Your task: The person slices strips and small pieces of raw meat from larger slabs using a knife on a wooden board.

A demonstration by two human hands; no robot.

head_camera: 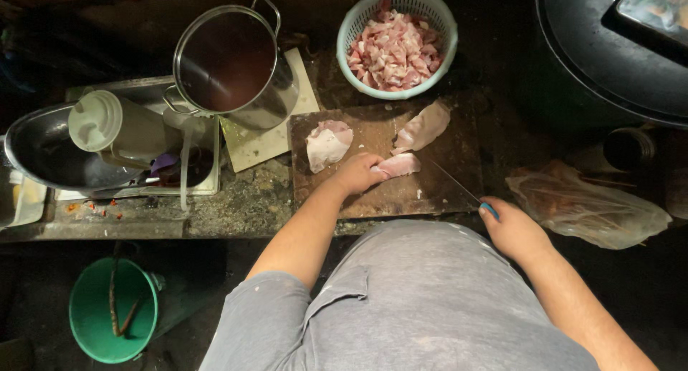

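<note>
Board [373,192]: meat strip [400,164] under left hand [356,174] fingertips (knife [459,188] beside).

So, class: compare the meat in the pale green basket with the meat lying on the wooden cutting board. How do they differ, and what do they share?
The basket meat is cut into many small chunks; the board meat lies in a few large pieces. The basket meat is heaped together in the basket; the board meat is spread flat on the cutting board. No hand touches the basket meat, while the left hand presses one board piece and the right hand holds a knife. Both are raw and pinkish-white.

meat strip [400,164]: pale pink, flat on board | knife [459,187]: thin blade, angled beside it
</note>
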